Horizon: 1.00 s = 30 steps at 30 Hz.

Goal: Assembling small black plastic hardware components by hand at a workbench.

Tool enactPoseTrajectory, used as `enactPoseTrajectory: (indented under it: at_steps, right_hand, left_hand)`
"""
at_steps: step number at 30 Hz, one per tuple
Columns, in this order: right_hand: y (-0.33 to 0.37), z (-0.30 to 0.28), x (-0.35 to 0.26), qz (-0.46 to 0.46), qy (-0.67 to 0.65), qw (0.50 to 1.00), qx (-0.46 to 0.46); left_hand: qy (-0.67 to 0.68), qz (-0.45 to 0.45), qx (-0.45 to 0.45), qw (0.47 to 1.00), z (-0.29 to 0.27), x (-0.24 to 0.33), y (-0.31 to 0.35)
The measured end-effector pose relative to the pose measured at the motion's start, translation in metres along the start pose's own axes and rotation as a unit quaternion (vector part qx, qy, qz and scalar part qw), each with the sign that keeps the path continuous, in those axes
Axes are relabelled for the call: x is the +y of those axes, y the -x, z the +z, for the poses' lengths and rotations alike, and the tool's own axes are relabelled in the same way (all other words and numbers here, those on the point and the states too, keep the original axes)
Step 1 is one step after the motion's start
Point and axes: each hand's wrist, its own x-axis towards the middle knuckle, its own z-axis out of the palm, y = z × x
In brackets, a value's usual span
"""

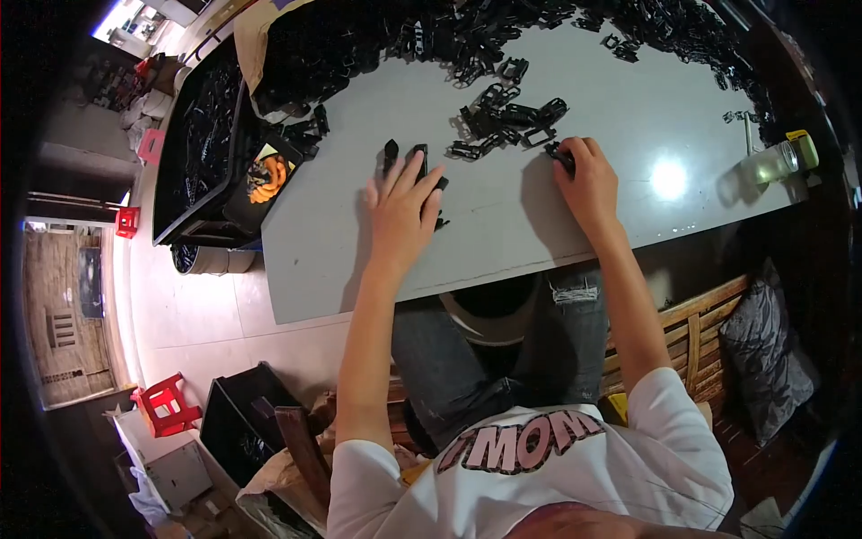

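Observation:
My left hand (402, 207) lies flat with its fingers spread over a few small black plastic parts (391, 154) on the grey tabletop (485, 225). Some of these parts stick out past the fingertips and beside the thumb; the rest is hidden under the hand. To the right, my right hand (588, 184) is closed, its fingers and thumb around a black plastic part (564, 160) near the tabletop. Just beyond and left of it sits a loose cluster of black frame-shaped plastic pieces (516, 117).
Heaps of black parts (449, 40) line the table's far side. At the left stands a black crate (202, 153) of parts, with an orange object (268, 178) beside it. A clear jar (774, 164) lies at the right edge. Red stools (168, 404) stand on the floor.

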Motion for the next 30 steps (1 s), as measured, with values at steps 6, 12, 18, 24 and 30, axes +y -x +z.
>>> enactPoseTrajectory:
  at_steps: [6, 12, 18, 24, 30]
  right_hand:
    - [0.021, -0.006, -0.013, 0.005, -0.087, 0.996, -0.004]
    - [0.038, -0.017, 0.0, -0.015, -0.045, 0.998, -0.031]
    - [0.045, -0.02, -0.006, 0.004, 0.132, 0.99, -0.04]
    - [0.043, -0.024, -0.011, -0.042, 0.033, 0.998, -0.032]
    - [0.032, -0.022, -0.042, -0.126, -0.088, 0.979, -0.135]
  left_hand:
    - [-0.048, 0.099, 0.097, 0.989, 0.022, 0.005, -0.037]
    - [-0.054, 0.062, 0.052, 0.995, 0.04, 0.032, -0.042]
    - [0.045, 0.06, 0.003, 0.997, 0.027, 0.064, 0.002]
    - [0.083, -0.049, 0.124, 0.988, 0.001, 0.053, 0.053]
    - [0.093, -0.128, 0.162, 0.974, -0.011, 0.032, 0.074]
